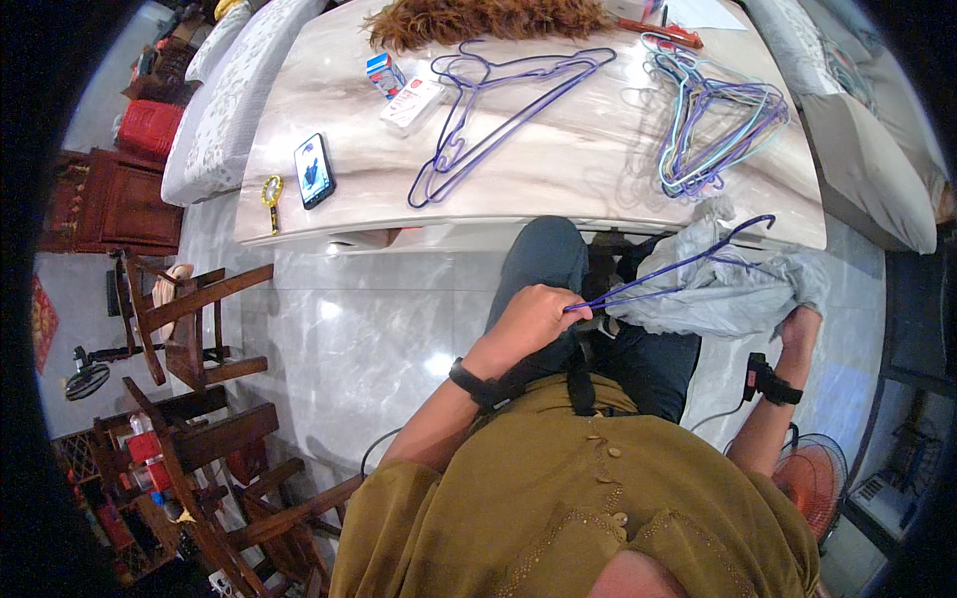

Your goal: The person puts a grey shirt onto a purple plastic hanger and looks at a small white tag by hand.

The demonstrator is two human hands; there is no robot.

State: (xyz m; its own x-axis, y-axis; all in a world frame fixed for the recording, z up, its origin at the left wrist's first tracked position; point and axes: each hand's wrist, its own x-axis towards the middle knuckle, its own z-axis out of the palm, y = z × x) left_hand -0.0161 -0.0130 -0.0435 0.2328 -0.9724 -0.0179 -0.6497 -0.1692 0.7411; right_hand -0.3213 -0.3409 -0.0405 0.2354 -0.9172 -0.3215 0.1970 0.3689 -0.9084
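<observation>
My left hand [542, 318] grips one corner of a purple clothes hanger [658, 278] above my lap. The hanger's hook points away to the right, over the table's front edge. At the right, my right hand [800, 329] holds a crumpled, light grey cloth or thin bag [718, 299], its fingers partly hidden by the material. The hanger's right part lies against this material. A tangled bunch of purple, light blue and yellowish hangers [706, 134] rests on the table [344, 97] beyond. Left of it lie a few purple hangers [516, 97], overlapping.
On the table are a phone [313, 172] with its screen lit, a yellow-rimmed magnifying glass [272, 198], a small blue box [385, 75], a white box [413, 103] and a brown feathery duster [486, 21]. Wooden chairs [202, 321] stand left; a fan [811, 486] stands right.
</observation>
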